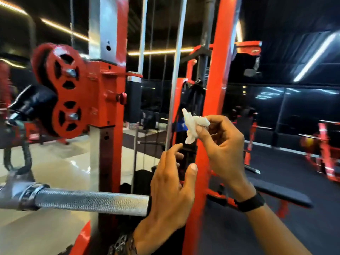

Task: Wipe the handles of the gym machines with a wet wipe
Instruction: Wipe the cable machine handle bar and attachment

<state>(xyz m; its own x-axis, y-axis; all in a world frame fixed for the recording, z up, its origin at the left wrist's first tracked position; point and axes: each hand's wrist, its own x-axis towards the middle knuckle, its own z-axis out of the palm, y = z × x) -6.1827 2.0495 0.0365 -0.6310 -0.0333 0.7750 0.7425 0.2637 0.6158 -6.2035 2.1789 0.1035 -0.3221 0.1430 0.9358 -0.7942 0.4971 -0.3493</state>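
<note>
Red pulley housing (68,91) sits at left. Below it, the knurled steel handle (92,201) extends horizontally. The left hand (171,190), fingers relaxed and holding nothing, is at the handle's end. The right hand (222,150) pinches the crumpled wet wipe (193,126) beside the red upright (219,70).

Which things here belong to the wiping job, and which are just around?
Part of the job:
wet wipe, pinched in the right hand
knurled metal handle
left hand, open beside the handle's end

Just around:
red pulley wheels
red upright post
black bench pad
</note>
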